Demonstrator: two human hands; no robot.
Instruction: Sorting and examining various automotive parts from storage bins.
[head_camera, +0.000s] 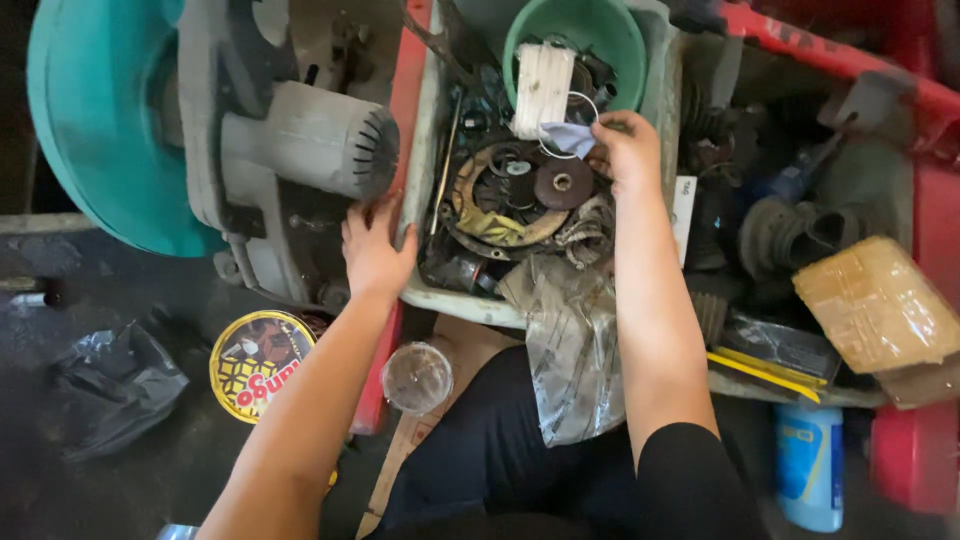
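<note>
My left hand (374, 250) rests with fingers spread on the left rim of a dirty white tub (440, 296) full of metal parts, just below a grey electric motor (310, 140). My right hand (625, 150) reaches into the tub and pinches a small pale blue-white scrap (566, 137), next to a white ribbed block (541, 88). Below that hand lie a rusty round disc (562, 183) and a ring-shaped metal part (495, 225). A green bucket (612, 35) stands at the back of the tub.
A teal wheel (85, 120) stands at the left. A round yellow tin lid (255, 362), a clear plastic cup lid (417, 378) and a black bag (115, 385) lie on the floor. At the right are black rubber bellows (790, 235), a taped cardboard packet (875, 305) and a blue bottle (810, 465).
</note>
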